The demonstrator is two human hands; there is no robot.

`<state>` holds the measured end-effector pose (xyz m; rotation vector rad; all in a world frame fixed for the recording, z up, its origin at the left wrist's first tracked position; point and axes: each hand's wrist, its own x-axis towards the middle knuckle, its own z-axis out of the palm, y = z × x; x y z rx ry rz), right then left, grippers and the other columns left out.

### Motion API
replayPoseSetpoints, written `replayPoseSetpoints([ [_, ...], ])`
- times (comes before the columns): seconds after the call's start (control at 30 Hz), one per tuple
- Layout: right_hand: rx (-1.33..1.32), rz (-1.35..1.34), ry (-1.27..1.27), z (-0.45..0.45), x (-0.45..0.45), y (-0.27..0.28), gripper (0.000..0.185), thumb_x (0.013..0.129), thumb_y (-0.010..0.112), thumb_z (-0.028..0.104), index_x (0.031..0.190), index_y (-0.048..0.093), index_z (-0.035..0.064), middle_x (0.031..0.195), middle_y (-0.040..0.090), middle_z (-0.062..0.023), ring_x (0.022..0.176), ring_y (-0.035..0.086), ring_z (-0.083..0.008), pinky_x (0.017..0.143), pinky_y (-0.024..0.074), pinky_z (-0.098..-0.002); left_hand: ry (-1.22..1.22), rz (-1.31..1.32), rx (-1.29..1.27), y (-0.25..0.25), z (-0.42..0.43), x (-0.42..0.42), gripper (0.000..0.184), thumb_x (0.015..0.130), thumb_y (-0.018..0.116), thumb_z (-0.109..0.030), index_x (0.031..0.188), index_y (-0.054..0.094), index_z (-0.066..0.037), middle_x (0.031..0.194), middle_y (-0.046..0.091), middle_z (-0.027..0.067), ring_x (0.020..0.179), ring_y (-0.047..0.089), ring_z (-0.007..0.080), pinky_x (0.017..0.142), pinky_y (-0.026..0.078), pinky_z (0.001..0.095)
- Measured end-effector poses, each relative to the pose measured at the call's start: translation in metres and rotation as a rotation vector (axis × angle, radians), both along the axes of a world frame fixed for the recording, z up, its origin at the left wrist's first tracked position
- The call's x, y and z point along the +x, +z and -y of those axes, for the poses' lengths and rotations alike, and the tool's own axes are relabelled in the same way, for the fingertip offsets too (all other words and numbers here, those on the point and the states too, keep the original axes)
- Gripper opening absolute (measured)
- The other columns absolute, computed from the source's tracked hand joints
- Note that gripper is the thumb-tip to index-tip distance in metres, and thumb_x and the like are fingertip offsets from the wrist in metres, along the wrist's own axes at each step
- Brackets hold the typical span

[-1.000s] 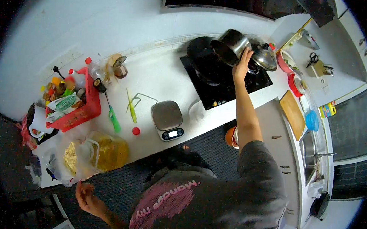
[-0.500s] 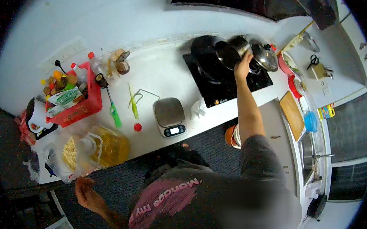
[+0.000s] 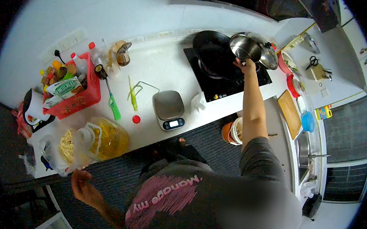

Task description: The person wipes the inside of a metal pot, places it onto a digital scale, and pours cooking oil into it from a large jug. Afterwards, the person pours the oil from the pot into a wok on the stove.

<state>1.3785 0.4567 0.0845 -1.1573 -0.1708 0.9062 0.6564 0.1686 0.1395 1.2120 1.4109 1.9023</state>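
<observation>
My right hand (image 3: 247, 67) is closed on the handle of a shiny steel saucepan (image 3: 245, 47), whose open mouth faces me. The pan is over the back of the black cooktop (image 3: 224, 91), beside a dark wok (image 3: 209, 53). Just right of the saucepan lies a steel lid (image 3: 269, 57) with a dark knob. My left hand (image 3: 86, 188) is low at the counter's front edge, fingers curled. Its fingertips are by a clear plastic bag (image 3: 51, 151) of pale yellow pieces (image 3: 67, 145); whether they grip anything is hidden. A large jug of yellow oil (image 3: 111, 142) stands nearby.
A kitchen scale (image 3: 168, 105), green stalk (image 3: 133, 94), red cap (image 3: 136, 119) and green-handled lighter (image 3: 114, 107) lie mid-counter. A red basket (image 3: 91, 91) of bottles and packets stands left. At right are a cutting board (image 3: 289, 115), blue bowl (image 3: 309, 121) and sink (image 3: 303, 149).
The saucepan has gone from tipped toward the wok to more upright, moving slightly right, and its inside now shows. My right hand has turned and drawn back a little. The left hand is nearly still.
</observation>
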Motion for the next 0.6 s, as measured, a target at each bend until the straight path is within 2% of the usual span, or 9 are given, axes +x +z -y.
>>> replayPoseSetpoints([
  [0.03,-0.052,-0.009,0.005,-0.002,0.001,0.003,0.03,0.088,0.037,0.006,0.117,0.041,0.0003,0.111,0.047,-0.0227,0.077,0.058,-0.0392,0.071,0.0533,-0.0546,0.019,0.005,0.006,0.005,-0.003,0.006,0.032,0.079,0.047,-0.002,0.11,0.053,0.005,0.084,0.057,0.0086,0.073,0.05,0.0161,0.067,0.041,0.0278],
  [0.07,-0.105,-0.019,0.011,-0.003,0.001,0.006,0.029,0.088,0.036,0.006,0.117,0.042,0.001,0.11,0.047,-0.0223,0.077,0.058,-0.0385,0.073,0.0521,-0.056,0.014,0.007,0.0,0.004,-0.003,0.007,0.031,0.08,0.047,-0.003,0.11,0.053,0.005,0.085,0.057,0.0088,0.073,0.05,0.0162,0.067,0.041,0.0277],
  [0.27,-0.013,-0.144,0.102,0.01,-0.005,0.022,0.028,0.09,0.034,0.008,0.118,0.038,0.004,0.108,0.048,-0.0184,0.076,0.059,-0.0359,0.078,0.0492,-0.0588,-0.022,-0.04,0.024,0.007,-0.002,0.006,0.032,0.083,0.049,-0.012,0.111,0.053,0.004,0.089,0.058,0.0089,0.075,0.05,0.0162,0.065,0.041,0.0275],
  [0.3,-0.039,-0.076,0.082,0.013,-0.011,0.025,0.029,0.091,0.032,0.009,0.119,0.036,0.004,0.109,0.047,-0.0168,0.077,0.059,-0.0348,0.078,0.049,-0.0592,-0.019,-0.057,0.025,0.008,-0.002,0.006,0.032,0.084,0.049,-0.014,0.111,0.053,0.003,0.09,0.058,0.0089,0.074,0.05,0.0161,0.065,0.041,0.0275],
  [0.4,-0.104,0.088,0.073,0.022,-0.025,0.038,0.027,0.09,0.032,0.008,0.116,0.036,0.0,0.11,0.043,-0.0184,0.082,0.058,-0.0361,0.078,0.0511,-0.0562,-0.011,-0.067,0.006,0.003,0.001,0.002,0.033,0.084,0.05,-0.017,0.11,0.053,0.003,0.091,0.058,0.009,0.074,0.05,0.0161,0.064,0.041,0.0269],
  [0.5,0.023,-0.027,0.153,0.026,-0.011,0.032,0.025,0.089,0.033,0.007,0.111,0.037,-0.0046,0.111,0.04,-0.0215,0.087,0.056,-0.0385,0.076,0.0536,-0.0522,-0.09,-0.025,0.062,-0.002,0.001,-0.005,0.032,0.085,0.05,-0.017,0.11,0.054,0.003,0.091,0.058,0.0098,0.075,0.052,0.0172,0.064,0.042,0.027],
  [0.6,0.036,-0.041,0.107,0.03,-0.031,0.048,0.024,0.088,0.032,0.005,0.105,0.038,-0.01,0.108,0.04,-0.0241,0.089,0.053,-0.0415,0.074,0.056,-0.0483,-0.243,0.106,0.085,-0.004,0.002,-0.007,0.032,0.085,0.05,-0.018,0.108,0.054,0.003,0.09,0.059,0.0105,0.075,0.054,0.0193,0.066,0.044,0.0292],
])
